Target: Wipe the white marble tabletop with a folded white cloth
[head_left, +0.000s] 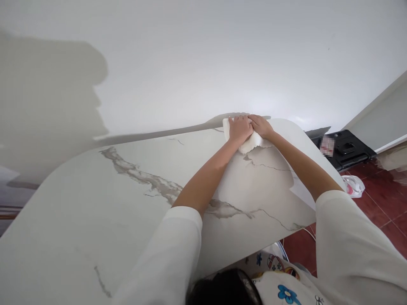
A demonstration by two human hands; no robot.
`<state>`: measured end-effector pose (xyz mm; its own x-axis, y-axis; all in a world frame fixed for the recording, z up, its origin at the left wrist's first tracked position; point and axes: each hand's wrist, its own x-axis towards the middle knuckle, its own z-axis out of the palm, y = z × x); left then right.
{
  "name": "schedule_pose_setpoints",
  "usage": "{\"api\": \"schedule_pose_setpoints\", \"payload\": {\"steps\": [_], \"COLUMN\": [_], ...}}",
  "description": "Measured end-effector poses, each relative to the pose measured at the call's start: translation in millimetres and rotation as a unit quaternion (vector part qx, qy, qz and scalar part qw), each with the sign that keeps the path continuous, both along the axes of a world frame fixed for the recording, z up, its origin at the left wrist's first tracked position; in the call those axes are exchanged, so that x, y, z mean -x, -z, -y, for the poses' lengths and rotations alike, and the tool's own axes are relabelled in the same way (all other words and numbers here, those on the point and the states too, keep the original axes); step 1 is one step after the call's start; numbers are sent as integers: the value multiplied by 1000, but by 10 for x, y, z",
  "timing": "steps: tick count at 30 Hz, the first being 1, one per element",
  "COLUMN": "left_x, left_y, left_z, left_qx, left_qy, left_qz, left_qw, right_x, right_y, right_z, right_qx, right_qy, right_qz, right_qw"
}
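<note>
Both of my hands press a white cloth point(251, 144) onto the marble-patterned tabletop point(152, 237), close to its far edge by the wall. My left hand point(241, 128) lies over the cloth's left part, fingers pointing to the wall and curled down. Right beside it, touching it, my right hand point(261, 126) covers the cloth's right part. The cloth is bunched, and its near edge shows below the hands. Some fingertips are hidden at the table's far edge.
A white wall point(190, 63) runs along the table's far side. To the right, a black case-like object point(349, 148) and a white plastic bag point(354, 186) lie on the red tiled floor point(381, 199). Flower-patterned fabric point(286, 292) shows below the near edge.
</note>
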<state>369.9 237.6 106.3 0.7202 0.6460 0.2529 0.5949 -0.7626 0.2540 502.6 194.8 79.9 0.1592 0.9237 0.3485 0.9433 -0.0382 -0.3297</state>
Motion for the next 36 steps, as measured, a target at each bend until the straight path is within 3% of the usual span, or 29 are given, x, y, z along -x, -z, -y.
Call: {"api": "schedule_pose_setpoints", "payload": {"steps": [6,14,26,31,36], "left_x": [117,256,491,569,476], "left_y": [4,-11,-9,-26,-44], "left_z": [234,898,1905,2135,2104], "left_qx": [-23,-35,-54,-44,-30], "left_qy": [16,62,179,192,192], "left_qz": [1,-7,-13,-10,-20], "left_qw": [1000,997,982,980,981], "right_x": [83,165,575,702,598], "right_y": [-21,-45,-22,-43,-46], "right_z": [284,1081,2433,2691,2649], "right_qx": [5,-5,-35,-31,-24], "right_qy": [-18,-56,38,64,71], "right_qz": [0,-22,4,-11,-24], "right_qw": [1000,998,999,997,997]}}
